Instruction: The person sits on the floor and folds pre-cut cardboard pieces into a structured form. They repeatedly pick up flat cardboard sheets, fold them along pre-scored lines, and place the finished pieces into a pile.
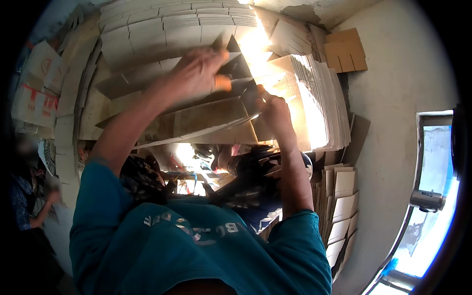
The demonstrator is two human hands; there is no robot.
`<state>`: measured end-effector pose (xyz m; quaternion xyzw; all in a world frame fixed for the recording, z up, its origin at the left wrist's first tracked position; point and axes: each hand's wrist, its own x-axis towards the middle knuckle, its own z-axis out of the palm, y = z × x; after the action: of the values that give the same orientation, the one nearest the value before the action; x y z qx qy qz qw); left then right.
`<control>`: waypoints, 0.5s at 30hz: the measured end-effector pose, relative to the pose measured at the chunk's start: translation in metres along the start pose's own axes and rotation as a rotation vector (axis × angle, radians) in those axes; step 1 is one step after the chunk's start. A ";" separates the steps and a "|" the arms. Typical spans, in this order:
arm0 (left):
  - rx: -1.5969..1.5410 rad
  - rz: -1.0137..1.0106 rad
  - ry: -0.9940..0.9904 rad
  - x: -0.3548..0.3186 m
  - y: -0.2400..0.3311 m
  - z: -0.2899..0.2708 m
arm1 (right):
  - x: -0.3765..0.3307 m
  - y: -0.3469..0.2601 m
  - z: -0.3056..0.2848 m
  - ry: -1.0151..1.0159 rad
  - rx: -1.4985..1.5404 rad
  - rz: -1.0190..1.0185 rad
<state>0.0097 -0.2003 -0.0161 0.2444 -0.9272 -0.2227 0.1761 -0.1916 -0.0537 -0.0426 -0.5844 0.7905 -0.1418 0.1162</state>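
Long cardboard divider strips (206,118) stand on edge before me, with a crosswise strip (241,66) set against them at their right end. My right hand (276,113) is closed at that end, its fingers pinching the edge of the crosswise cardboard strip. Over the strips, my left hand (196,71) is blurred by motion. Its fingertips wear orange covers and stand apart, with nothing visible between them. The lower part of the crosswise strip is partly hidden by my right hand.
Stacked cardboard sheets (319,103) stand at the right in bright sunlight. More cardboard (182,32) is piled along the far side. Folded pieces (341,206) lean below right, near the wall. Another person's hand (53,196) shows at the far left, below a printed white sack (39,93).
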 end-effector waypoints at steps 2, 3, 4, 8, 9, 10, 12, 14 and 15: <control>0.095 0.042 -0.241 -0.046 0.042 -0.015 | -0.001 0.041 0.007 0.121 0.273 0.087; 0.085 0.081 -0.276 -0.072 0.046 -0.007 | -0.001 0.062 0.009 0.237 0.421 0.113; 0.109 0.082 -0.310 -0.093 0.044 0.000 | 0.001 0.077 0.004 0.372 0.308 0.115; 0.170 -0.129 -0.482 -0.129 0.014 0.026 | 0.002 0.124 -0.020 0.535 -0.534 0.217; 0.199 -0.066 -0.396 -0.128 0.011 0.027 | 0.007 0.135 -0.027 0.443 -0.623 0.238; 0.223 0.007 -0.312 -0.124 0.008 0.028 | 0.010 0.167 -0.026 0.411 -0.509 0.258; 0.231 0.056 -0.201 -0.122 0.002 0.026 | 0.018 0.159 -0.029 0.226 -0.400 0.306; 0.191 0.077 -0.150 -0.116 -0.003 0.024 | 0.015 0.161 -0.024 0.171 -0.455 0.270; 0.185 0.093 -0.117 -0.114 -0.005 0.026 | 0.015 0.170 -0.012 0.263 -0.491 0.190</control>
<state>0.0938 -0.1348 -0.0649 0.2030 -0.9628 -0.1415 0.1084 -0.3513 -0.0196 -0.0927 -0.4951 0.8605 -0.0093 -0.1197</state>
